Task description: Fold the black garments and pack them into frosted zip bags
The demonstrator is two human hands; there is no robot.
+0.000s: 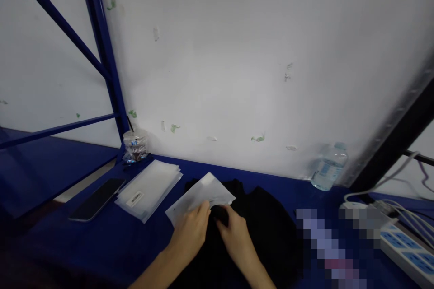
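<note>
A translucent white plastic bag lies slanted over black cloth on the blue table. My left hand is closed on the bag's near edge, at its opening. Close beside it, my right hand pinches a bunched dark piece, apparently part of the black cloth, at the mouth of the bag. The fingertips of both hands almost meet there. How far the dark piece reaches into the bag is hidden by the fingers.
Left on the blue table are a stack of translucent bags with a barcode label, a phone and a wrapped cup. A water bottle and a power strip with cables are right.
</note>
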